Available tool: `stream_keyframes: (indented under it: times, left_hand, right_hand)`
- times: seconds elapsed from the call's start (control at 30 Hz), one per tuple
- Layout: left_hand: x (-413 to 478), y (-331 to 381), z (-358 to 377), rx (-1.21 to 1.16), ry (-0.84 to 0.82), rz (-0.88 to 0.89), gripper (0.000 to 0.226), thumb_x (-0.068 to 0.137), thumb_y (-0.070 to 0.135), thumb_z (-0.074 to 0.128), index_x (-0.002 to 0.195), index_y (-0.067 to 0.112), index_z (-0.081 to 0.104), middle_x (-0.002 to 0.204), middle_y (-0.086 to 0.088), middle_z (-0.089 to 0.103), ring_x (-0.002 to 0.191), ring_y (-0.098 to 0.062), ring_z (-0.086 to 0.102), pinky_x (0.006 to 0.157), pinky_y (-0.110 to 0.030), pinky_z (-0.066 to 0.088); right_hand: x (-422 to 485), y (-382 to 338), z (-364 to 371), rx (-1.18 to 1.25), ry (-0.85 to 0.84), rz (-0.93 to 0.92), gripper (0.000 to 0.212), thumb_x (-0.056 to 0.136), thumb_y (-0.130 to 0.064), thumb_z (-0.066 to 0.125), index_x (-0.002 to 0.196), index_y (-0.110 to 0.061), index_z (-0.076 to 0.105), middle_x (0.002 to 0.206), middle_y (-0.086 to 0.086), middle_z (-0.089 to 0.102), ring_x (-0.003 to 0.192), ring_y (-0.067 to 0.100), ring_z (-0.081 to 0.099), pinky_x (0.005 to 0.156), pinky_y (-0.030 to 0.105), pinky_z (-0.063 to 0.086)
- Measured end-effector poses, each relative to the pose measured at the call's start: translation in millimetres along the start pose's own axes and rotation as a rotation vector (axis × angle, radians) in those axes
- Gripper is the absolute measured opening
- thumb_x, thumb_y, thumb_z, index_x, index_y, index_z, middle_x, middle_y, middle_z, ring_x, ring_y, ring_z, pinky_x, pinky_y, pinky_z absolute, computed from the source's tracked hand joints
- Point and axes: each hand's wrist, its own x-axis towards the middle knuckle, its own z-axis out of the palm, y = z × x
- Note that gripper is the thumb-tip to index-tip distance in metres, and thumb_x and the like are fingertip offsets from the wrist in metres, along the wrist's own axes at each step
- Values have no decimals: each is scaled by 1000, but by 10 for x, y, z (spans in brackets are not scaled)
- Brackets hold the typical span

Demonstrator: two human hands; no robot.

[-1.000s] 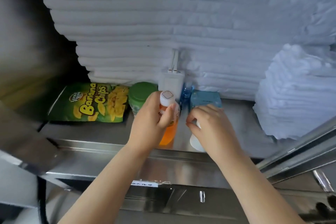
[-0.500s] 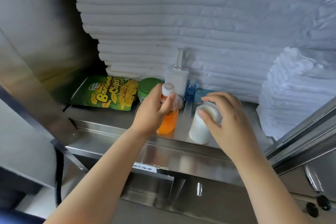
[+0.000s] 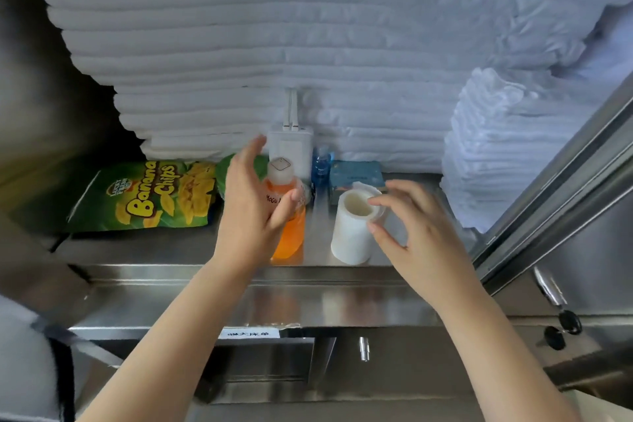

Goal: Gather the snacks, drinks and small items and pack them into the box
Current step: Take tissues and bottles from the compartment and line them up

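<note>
1. Now your left hand [image 3: 251, 212] has loosened: half a second ago it was wrapped around the orange drink bottle [image 3: 287, 216], and at this moment the fingers are spread, with only the thumb [image 3: 291, 204] touching the bottle's front
2. Your right hand [image 3: 407, 228] has also let go; it was closed around the white cup [image 3: 352, 228], and now it hovers open just beside it, fingertips at the rim
3. Both items stand upright on the steel shelf [image 3: 191, 247], the bottle under your left palm, the cup between your two hands and nearer the right
4. Beyond your left hand lie the banana chips bag [image 3: 144, 197] and a green lid [image 3: 227, 169]; beyond the right sit a small blue bottle [image 3: 322, 164] and a blue pack [image 3: 356, 175], with a white charger [image 3: 291, 147] between
5. No box shows here, so I judge nothing is packed yet; you have only pulled two items forward and must regrip them
</note>
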Motion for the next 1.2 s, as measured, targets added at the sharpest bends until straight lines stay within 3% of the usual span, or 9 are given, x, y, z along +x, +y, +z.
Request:
stream_keyframes:
  times: [0.07, 0.17, 0.27, 0.37, 0.57, 0.73, 0.83, 1.03, 1.2]
  left_hand:
    - [-22, 137, -50, 116, 141, 339, 53, 94, 44, 40, 132, 7, 36, 134, -10, 41, 126, -22, 38, 107, -34, 27]
    - [-114, 359, 66, 122, -61, 620, 28, 94, 22, 42, 120, 11, 48, 121, -7, 54, 108, -25, 52, 94, -28, 36]
    - [-211, 496, 282, 216, -284, 485, 31, 86, 16, 48, 115, 11, 56, 114, -6, 60, 95, -24, 58, 76, -30, 49]
    - [-182, 485, 396, 304, -364, 365, 32, 78, 11, 58, 109, 9, 63, 107, -7, 62, 90, -26, 60, 67, -33, 52]
    - [-49, 416, 415, 319, -404, 370, 32, 79, 14, 40, 100, 9, 64, 98, -6, 63, 86, -26, 56, 73, -35, 51]
    - [-47, 435, 405, 382, -385, 407, 30, 78, 15, 42, 98, 9, 64, 95, -5, 63, 95, -28, 56, 80, -35, 48]
    - [-78, 468, 403, 440, -383, 439, 32, 78, 16, 41, 98, 11, 65, 98, -4, 64, 104, -27, 56, 86, -33, 44]
    - [-82, 464, 432, 459, -395, 456, 29, 76, 13, 50, 101, 10, 64, 102, -4, 65, 107, -26, 57, 92, -35, 45]
    - [-58, 420, 465, 460, -392, 498, 23, 74, 12, 63, 96, 9, 64, 96, -6, 66, 103, -28, 59, 89, -38, 48]
  right_hand:
    - [-7, 3, 0, -12, 16, 1, 30, 82, -32, 64, 111, -26, 62, 128, -9, 47, 117, 16, 46, 87, 24, 38]
    - [-32, 9, 10, -23, 31, -4, 31, 77, -32, 66, 108, -27, 62, 129, -10, 47, 116, 17, 48, 83, 28, 44]
    - [-55, 21, 37, -65, 45, 31, 31, 78, -26, 71, 107, -27, 59, 129, -13, 45, 117, 14, 47, 85, 23, 39]
    - [-61, 18, 73, -83, 52, 52, 31, 79, -20, 72, 108, -23, 60, 127, -9, 48, 116, 17, 47, 89, 28, 43]
    - [-8, 19, 17, -111, 33, -24, 37, 78, -11, 72, 113, -16, 62, 124, -5, 55, 118, 18, 45, 99, 35, 40]
    - [12, 43, -65, -126, 32, -56, 55, 74, -9, 75, 123, -22, 55, 118, -11, 58, 125, 10, 41, 102, 23, 31]
    - [-11, 43, -69, -155, 76, -48, 51, 73, -11, 76, 118, -23, 57, 108, -14, 59, 115, 8, 44, 97, 17, 29]
    - [-10, 4, -69, -157, 125, -3, 40, 73, -19, 76, 110, -23, 61, 87, -16, 59, 98, 9, 44, 86, 29, 42]
    - [-21, -8, -107, -121, 70, 39, 28, 72, -27, 78, 94, -23, 62, 72, -15, 49, 87, 10, 42, 80, 26, 39]
